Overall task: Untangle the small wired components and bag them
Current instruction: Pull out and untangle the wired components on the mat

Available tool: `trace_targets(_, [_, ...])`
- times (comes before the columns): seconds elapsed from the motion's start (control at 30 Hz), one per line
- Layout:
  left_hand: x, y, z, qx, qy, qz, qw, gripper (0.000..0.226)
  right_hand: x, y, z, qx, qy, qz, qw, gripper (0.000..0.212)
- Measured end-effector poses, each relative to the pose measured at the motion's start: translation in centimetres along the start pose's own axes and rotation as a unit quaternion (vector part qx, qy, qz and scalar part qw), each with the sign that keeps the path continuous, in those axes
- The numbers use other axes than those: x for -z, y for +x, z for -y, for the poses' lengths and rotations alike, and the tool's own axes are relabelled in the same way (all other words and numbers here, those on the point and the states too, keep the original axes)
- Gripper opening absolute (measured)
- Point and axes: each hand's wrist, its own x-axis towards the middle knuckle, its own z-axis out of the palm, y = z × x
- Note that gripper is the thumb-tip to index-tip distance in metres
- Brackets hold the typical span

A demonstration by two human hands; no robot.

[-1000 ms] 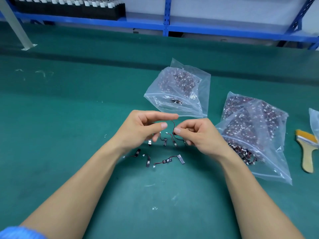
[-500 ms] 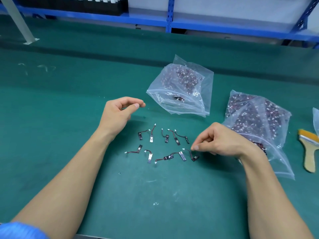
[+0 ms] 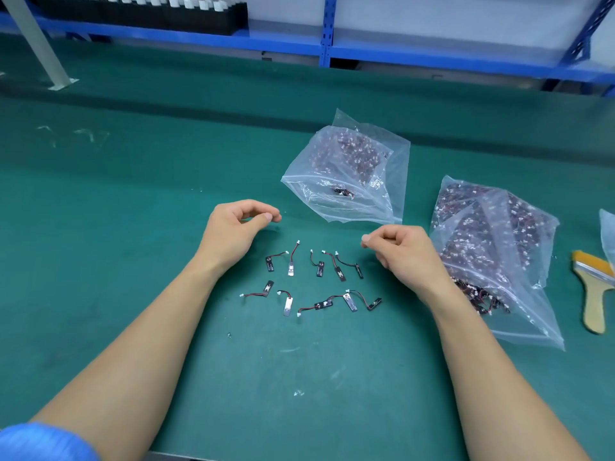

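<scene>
Small wired components (image 3: pixel 338 273) are laid out on the green table (image 3: pixel 133 227), between the two hands. Ten of them can be counted. Five are set in a row close to the fingers, and five more in a row nearer the wrists. Nothing is held by the left hand (image 3: pixel 239 231). Its fingers are loosely bent, and a small gap is left between thumb and first finger. The right hand (image 3: pixel 402 252) is curled up tight, with the thumb pressed to the first finger, and nothing can be seen in it. One clear bag (image 3: pixel 352 181) of parts is seen just past the fingertips. Two full bags (image 3: pixel 492 247), one lying over the other, are seen right beside the right hand. One brush (image 3: pixel 595 294) is seen further out on that side.
</scene>
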Motion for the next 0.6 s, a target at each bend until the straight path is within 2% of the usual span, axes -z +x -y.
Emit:
trace_targets(0.17, [-0.38, -0.26, -0.1, -0.013, 0.054, 0.013, 0.998, 0.02, -0.25, 0.33, -0.65, -0.01, 0.007, -0.018, 1.0, 0.021])
trace_targets(0.6, [-0.4, -0.14, 0.12, -0.005, 0.078, 0.025, 0.997, 0.02, -0.24, 0.37, -0.77, -0.012, 0.024, -0.01, 1.0, 0.021])
